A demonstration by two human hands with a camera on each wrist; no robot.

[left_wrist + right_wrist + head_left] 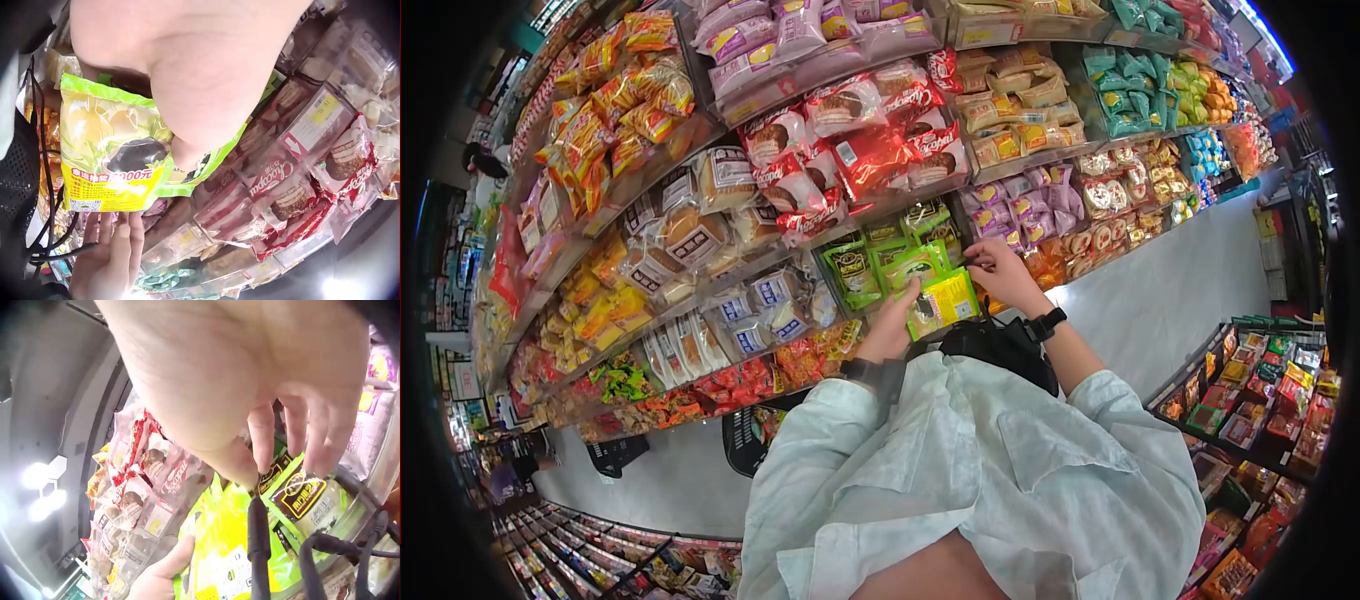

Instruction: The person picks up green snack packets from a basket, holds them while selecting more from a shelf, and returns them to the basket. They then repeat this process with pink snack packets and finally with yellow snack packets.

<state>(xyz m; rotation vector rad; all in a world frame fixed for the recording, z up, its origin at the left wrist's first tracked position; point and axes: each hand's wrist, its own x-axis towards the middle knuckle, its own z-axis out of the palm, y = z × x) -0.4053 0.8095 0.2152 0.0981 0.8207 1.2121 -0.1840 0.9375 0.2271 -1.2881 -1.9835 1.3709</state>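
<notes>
My left hand (888,328) (187,69) (159,575) grips a green and yellow snack packet (943,308) (112,144) (219,550), its thumb over the front. Just right of the packet, my right hand (1005,278) (109,262) (250,381) has loosely bent fingers; in the right wrist view their tips are over green packets with dark labels (303,499). A black cable (258,531) lies close to the thumb and forefinger; whether they touch it cannot be told. More green packets (852,275) fill the bin behind.
Red and white Chocopie packets (870,160) sit above the green bin, wrapped bread (690,240) to its left and purple packets (1025,205) to its right. A black bag (1000,350) hangs at my front. Another snack display (1250,390) stands behind at the right.
</notes>
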